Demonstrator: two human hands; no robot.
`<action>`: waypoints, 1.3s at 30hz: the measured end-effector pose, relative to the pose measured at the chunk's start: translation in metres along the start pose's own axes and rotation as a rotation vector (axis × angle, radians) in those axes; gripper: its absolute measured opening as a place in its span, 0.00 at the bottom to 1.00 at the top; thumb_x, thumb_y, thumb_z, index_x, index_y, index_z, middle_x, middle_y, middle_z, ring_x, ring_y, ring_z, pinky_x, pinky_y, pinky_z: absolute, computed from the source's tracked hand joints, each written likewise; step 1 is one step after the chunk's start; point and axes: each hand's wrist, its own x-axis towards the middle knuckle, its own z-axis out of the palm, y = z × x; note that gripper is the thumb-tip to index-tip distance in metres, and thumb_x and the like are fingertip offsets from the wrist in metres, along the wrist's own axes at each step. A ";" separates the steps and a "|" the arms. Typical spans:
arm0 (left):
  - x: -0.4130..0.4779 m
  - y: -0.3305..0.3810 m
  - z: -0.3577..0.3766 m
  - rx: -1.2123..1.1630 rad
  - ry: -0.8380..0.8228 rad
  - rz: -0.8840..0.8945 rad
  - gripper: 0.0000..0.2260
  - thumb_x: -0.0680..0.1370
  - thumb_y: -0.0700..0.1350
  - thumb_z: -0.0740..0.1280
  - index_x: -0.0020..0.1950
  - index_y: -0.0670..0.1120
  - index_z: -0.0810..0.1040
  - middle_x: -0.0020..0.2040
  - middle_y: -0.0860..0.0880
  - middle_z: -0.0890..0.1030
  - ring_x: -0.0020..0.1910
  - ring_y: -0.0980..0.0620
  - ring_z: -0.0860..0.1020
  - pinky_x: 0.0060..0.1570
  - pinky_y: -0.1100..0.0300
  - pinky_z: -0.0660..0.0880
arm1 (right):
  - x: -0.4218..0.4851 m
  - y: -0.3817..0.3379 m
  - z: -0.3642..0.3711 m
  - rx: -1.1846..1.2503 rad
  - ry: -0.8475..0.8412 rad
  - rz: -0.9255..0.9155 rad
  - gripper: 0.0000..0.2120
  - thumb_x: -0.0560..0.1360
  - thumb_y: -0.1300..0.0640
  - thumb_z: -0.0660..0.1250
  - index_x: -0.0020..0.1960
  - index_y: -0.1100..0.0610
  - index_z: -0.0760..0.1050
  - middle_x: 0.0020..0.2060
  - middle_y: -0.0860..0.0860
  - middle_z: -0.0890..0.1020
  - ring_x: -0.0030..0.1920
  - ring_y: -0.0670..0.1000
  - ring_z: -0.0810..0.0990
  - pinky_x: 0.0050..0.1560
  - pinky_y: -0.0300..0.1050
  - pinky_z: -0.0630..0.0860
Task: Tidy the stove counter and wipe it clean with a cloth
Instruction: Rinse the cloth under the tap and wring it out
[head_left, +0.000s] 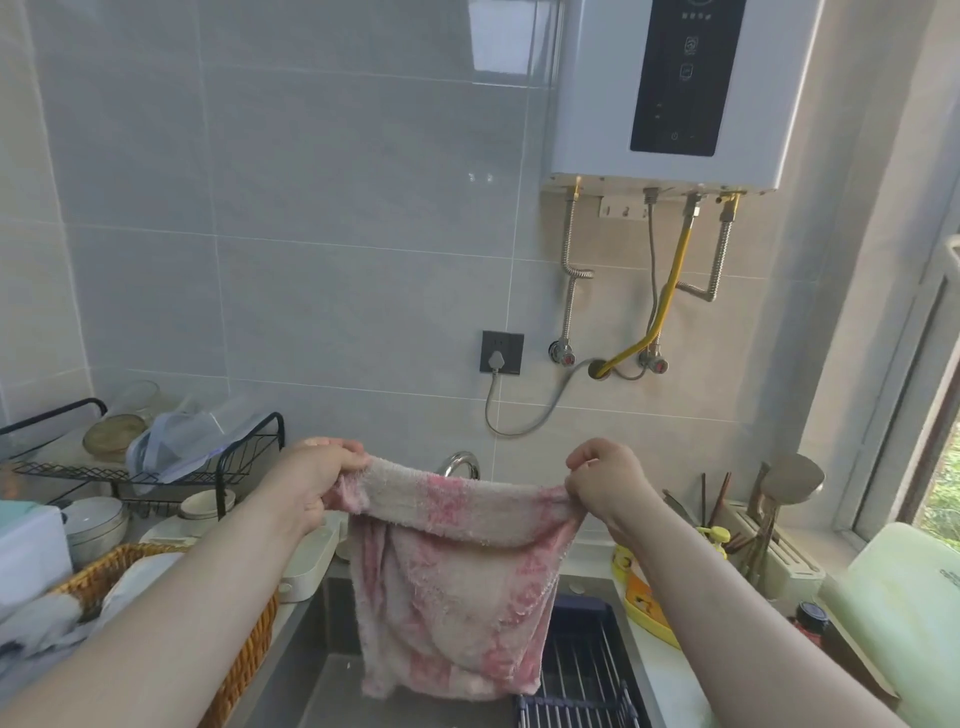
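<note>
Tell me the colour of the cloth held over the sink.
The cloth is off-white with blotchy pink patches, seen best in the head view.

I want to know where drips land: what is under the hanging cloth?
The steel sink lies under the cloth, held up by the left hand and right hand. A dark wire rack sits in its right side. The cloth hides the basin's middle and back.

Wall-mounted water heater (675, 88) above a plugged socket (501, 352), dish rack (156, 467) (bowls (114, 436), perhaps glass) at left.
</note>
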 end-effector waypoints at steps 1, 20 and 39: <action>0.002 0.001 0.000 -0.053 -0.004 -0.035 0.06 0.75 0.30 0.66 0.44 0.41 0.76 0.37 0.45 0.76 0.30 0.49 0.76 0.15 0.62 0.72 | 0.003 -0.001 0.000 -0.042 -0.018 -0.010 0.13 0.71 0.71 0.59 0.40 0.55 0.74 0.38 0.54 0.75 0.37 0.52 0.72 0.34 0.40 0.70; 0.023 0.002 -0.015 0.224 -0.066 -0.107 0.08 0.72 0.27 0.63 0.45 0.38 0.77 0.40 0.41 0.75 0.34 0.46 0.73 0.33 0.59 0.71 | 0.011 0.014 -0.012 -0.249 -0.106 -0.300 0.11 0.73 0.64 0.69 0.53 0.53 0.82 0.48 0.48 0.82 0.50 0.49 0.80 0.51 0.39 0.74; 0.027 0.006 -0.003 -0.213 -0.057 -0.130 0.11 0.79 0.30 0.61 0.38 0.40 0.69 0.26 0.45 0.74 0.18 0.53 0.74 0.18 0.66 0.71 | 0.008 0.013 -0.017 0.801 -0.411 0.388 0.32 0.72 0.80 0.46 0.69 0.61 0.69 0.69 0.69 0.65 0.60 0.61 0.76 0.36 0.46 0.82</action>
